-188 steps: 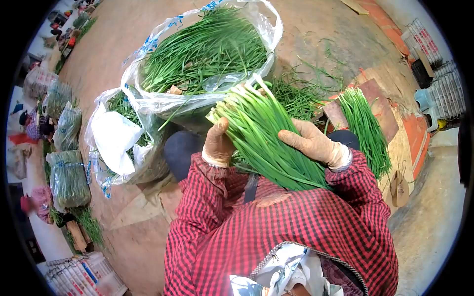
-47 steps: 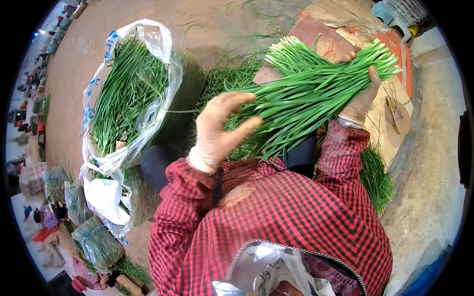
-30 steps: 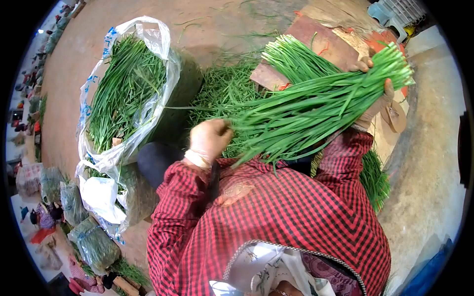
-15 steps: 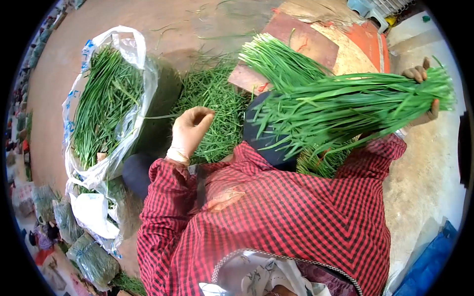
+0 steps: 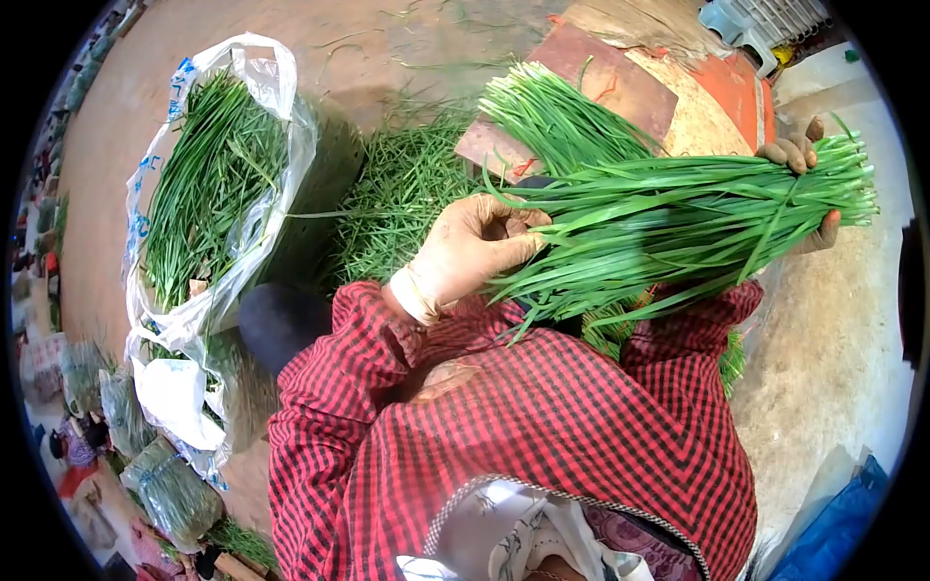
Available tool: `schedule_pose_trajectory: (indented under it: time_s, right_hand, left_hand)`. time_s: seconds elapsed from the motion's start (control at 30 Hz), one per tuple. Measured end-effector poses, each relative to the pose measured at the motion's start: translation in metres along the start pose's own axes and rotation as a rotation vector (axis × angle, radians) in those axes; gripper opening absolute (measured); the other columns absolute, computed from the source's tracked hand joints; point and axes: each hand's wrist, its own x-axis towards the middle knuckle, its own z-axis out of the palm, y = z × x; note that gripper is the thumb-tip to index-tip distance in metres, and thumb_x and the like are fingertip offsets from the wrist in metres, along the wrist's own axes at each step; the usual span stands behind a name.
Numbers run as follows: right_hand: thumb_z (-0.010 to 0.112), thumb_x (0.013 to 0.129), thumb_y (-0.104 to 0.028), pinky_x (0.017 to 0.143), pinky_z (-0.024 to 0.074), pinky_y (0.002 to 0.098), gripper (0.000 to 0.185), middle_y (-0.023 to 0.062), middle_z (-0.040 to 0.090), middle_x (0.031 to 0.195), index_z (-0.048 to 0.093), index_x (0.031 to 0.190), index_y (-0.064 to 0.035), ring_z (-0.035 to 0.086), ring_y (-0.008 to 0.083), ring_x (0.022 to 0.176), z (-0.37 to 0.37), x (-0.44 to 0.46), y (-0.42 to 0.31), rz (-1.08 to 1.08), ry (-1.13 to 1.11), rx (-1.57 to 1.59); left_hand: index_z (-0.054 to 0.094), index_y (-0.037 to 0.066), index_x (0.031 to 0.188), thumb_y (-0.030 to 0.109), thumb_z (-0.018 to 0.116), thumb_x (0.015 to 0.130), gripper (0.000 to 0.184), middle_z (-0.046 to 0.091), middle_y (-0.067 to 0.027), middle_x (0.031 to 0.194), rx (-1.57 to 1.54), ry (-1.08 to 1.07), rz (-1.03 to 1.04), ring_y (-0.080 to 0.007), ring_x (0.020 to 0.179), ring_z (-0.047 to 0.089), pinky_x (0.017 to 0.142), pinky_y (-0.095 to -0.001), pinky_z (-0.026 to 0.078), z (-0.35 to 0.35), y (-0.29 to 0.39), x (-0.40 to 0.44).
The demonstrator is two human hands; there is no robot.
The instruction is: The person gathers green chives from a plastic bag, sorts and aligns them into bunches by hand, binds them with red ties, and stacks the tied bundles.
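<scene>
A large bunch of green garlic chives [image 5: 659, 213] lies sideways in front of my chest, pale cut ends to the right. My right hand [image 5: 804, 174] is wrapped round it near those ends, with the palm hidden behind the stems. At the leaf-tip end, my left hand [image 5: 475, 242], in a thin pale glove, has thumb and fingers pinched at a few tips. A second bunch of chives [image 5: 572, 111] rests behind on a reddish board [image 5: 639, 87]. Another bunch [image 5: 608, 337] is partly visible below the held one.
An open white plastic bag [image 5: 300, 145] full of loose chives stands at the left. Scattered chive leaves [image 5: 397, 189] cover the floor beside it. Wrapped chive packs [image 5: 174, 494] sit lower left. A blue-grey stool [image 5: 736, 29] is at the top right, a blue plastic sheet [image 5: 833, 533] lower right.
My left hand has moved right, from beside the bag to the leaf tips of the held bunch. The bunch in my right hand has shifted slightly left.
</scene>
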Motion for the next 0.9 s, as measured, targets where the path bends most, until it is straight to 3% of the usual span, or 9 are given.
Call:
schedule_pose_trajectory:
  time_s: [0.37, 0.53, 0.63, 0.7, 0.73, 0.77, 0.83, 0.87, 0.9]
  right_hand:
    - [0.067, 0.08, -0.034, 0.1, 0.0342, 0.0429, 0.089, 0.0133, 0.042, 0.114, 0.023, 0.145, 0.0076, 0.044, 0.023, 0.107, 0.012, -0.009, 0.028, 0.093, -0.052, -0.005]
    - [0.066, 0.081, -0.03, 0.099, 0.0348, 0.038, 0.078, 0.011, 0.039, 0.107, 0.027, 0.136, 0.0095, 0.043, 0.0218, 0.104, 0.022, -0.008, 0.037, 0.106, 0.025, -0.042]
    - [0.065, 0.081, -0.033, 0.093, 0.0362, 0.0393, 0.085, 0.0116, 0.043, 0.108, 0.025, 0.145, 0.006, 0.044, 0.021, 0.099, 0.017, -0.007, 0.038, 0.145, -0.044, -0.021]
    - [0.066, 0.08, -0.032, 0.09, 0.0357, 0.0377, 0.086, 0.0104, 0.042, 0.105, 0.025, 0.145, 0.0059, 0.043, 0.02, 0.096, 0.014, -0.007, 0.033, 0.137, -0.013, 0.018]
    - [0.066, 0.079, -0.032, 0.089, 0.0355, 0.0372, 0.087, 0.0099, 0.042, 0.105, 0.025, 0.145, 0.0058, 0.042, 0.0197, 0.096, 0.013, -0.008, 0.031, 0.133, 0.0, 0.025]
    - [0.066, 0.079, -0.032, 0.089, 0.0353, 0.0368, 0.087, 0.0095, 0.041, 0.104, 0.025, 0.145, 0.0057, 0.042, 0.0194, 0.095, 0.011, -0.008, 0.029, 0.13, 0.014, 0.032]
    - [0.066, 0.079, -0.033, 0.09, 0.036, 0.038, 0.087, 0.0097, 0.041, 0.105, 0.025, 0.145, 0.0054, 0.042, 0.0196, 0.095, 0.009, -0.01, 0.028, 0.116, 0.035, 0.014]
    - [0.066, 0.079, -0.034, 0.091, 0.0364, 0.0387, 0.087, 0.0098, 0.041, 0.105, 0.025, 0.145, 0.0052, 0.042, 0.0197, 0.095, 0.008, -0.01, 0.028, 0.112, 0.037, 0.007]
    - [0.066, 0.079, -0.034, 0.092, 0.0367, 0.0394, 0.086, 0.0099, 0.041, 0.106, 0.026, 0.144, 0.0051, 0.042, 0.0198, 0.095, 0.008, -0.011, 0.028, 0.109, 0.039, -0.001]
  left_hand:
    - [0.067, -0.002, 0.11, 0.011, 0.072, 0.088, 0.026, 0.069, -0.0028, 0.093, -0.086, -0.074, 0.002, -0.0051, 0.078, 0.061, 0.072, -0.0227, 0.052, 0.012, -0.008, 0.002]
    - [0.067, -0.003, 0.104, 0.006, 0.066, 0.091, 0.016, 0.068, -0.002, 0.091, -0.089, -0.081, -0.002, -0.0069, 0.081, 0.062, 0.074, -0.0238, 0.052, 0.01, -0.007, 0.0]
    - [0.068, 0.0, 0.099, 0.005, 0.065, 0.086, 0.014, 0.069, -0.0038, 0.085, 0.283, 0.022, 0.107, -0.0101, 0.075, 0.064, 0.069, -0.0258, 0.052, 0.001, -0.006, -0.002]
    - [0.068, 0.003, 0.095, 0.006, 0.066, 0.08, 0.016, 0.067, -0.0092, 0.08, 0.891, 0.22, 0.231, -0.0169, 0.068, 0.064, 0.065, -0.0298, 0.051, -0.016, -0.016, -0.004]
    - [0.068, 0.005, 0.094, 0.008, 0.068, 0.076, 0.019, 0.064, -0.0138, 0.076, 0.879, 0.286, 0.266, -0.0232, 0.064, 0.062, 0.062, -0.0334, 0.051, -0.025, -0.022, -0.008]
    - [0.067, 0.004, 0.093, 0.007, 0.067, 0.077, 0.016, 0.066, -0.0115, 0.083, 0.828, 0.244, 0.099, -0.0203, 0.073, 0.064, 0.068, -0.032, 0.051, -0.034, -0.025, -0.013]
    - [0.066, 0.004, 0.093, 0.006, 0.066, 0.079, 0.014, 0.066, -0.0079, 0.093, 0.799, 0.316, 0.358, -0.0173, 0.086, 0.062, 0.077, -0.0306, 0.049, -0.038, -0.021, -0.019]
    - [0.065, 0.005, 0.093, 0.005, 0.066, 0.08, 0.013, 0.065, -0.0053, 0.101, 0.555, 0.267, 0.157, -0.016, 0.096, 0.059, 0.085, -0.0312, 0.046, -0.038, -0.017, -0.028]
    - [0.065, 0.005, 0.093, 0.005, 0.066, 0.08, 0.013, 0.065, -0.0053, 0.101, 0.556, 0.267, 0.157, -0.016, 0.096, 0.059, 0.085, -0.0312, 0.046, -0.038, -0.017, -0.029]
